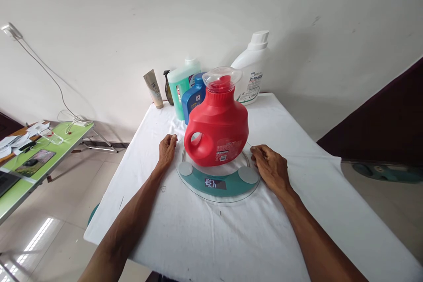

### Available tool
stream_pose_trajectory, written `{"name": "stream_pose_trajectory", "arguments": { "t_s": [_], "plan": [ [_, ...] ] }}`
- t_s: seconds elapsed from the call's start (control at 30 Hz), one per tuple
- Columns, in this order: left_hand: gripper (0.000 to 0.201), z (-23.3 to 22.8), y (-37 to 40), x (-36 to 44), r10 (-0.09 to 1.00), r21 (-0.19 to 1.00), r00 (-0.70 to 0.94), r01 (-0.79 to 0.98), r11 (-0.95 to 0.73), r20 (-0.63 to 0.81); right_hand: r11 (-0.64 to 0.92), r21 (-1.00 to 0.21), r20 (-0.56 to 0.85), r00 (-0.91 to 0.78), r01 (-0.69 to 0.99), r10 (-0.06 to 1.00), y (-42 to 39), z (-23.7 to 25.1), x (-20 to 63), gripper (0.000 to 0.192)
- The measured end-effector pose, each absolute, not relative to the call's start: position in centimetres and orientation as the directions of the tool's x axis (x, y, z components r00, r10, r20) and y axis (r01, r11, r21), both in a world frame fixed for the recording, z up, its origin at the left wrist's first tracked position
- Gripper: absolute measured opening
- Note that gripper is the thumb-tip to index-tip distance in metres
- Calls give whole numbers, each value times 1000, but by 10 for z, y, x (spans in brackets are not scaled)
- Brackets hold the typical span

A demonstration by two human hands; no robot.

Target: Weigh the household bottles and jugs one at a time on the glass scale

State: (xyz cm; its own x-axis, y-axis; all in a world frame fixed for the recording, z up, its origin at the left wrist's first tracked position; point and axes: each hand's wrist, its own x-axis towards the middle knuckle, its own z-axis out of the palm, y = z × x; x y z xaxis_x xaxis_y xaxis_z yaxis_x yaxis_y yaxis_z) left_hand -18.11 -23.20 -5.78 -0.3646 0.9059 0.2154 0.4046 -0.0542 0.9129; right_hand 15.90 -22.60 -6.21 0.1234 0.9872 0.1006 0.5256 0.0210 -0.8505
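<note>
A round glass bathroom scale [206, 194] lies on the white-covered table, its digits lit and upside down from my side. On it stands a red detergent jug [218, 123], its handle to the left and a clear plastic cap over its red top. My left hand [167, 149] rests at the scale's left rim with its fingers curled closed against the edge. At the right rim, my right hand [271, 165] pinches the glass edge between thumb and fingers. Neither hand touches the jug.
Against the wall stand a tube [153, 89], a dark pump bottle [168, 88], a green liquid bottle [181, 83], a blue bottle [194, 97] and a white detergent bottle [253, 68]. A green desk [62, 141] with papers is at left. The white tablecloth [297, 141] drapes over the edges.
</note>
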Motion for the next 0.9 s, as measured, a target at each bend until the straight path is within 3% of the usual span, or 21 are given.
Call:
{"name": "stream_pose_trajectory", "arguments": {
  "t_s": [0.2,0.53,0.73,0.9],
  "plan": [
    [47,-55,-232,-182,891,935,-399,348,-71,216,24,-868,96,120,496,988,-225,-61,159,36],
    [55,24,-268,-154,742,858,-446,370,-355,500,33,-883,100,119,468,988,-228,-59,158,40],
    [57,44,-279,-122,805,860,-338,342,-378,488,65,-876,131,107,479,985,-228,-64,162,42],
    [66,51,-273,-108,917,894,-146,322,-311,372,96,-881,152,86,463,985,-226,-68,164,45]
  ]
}}
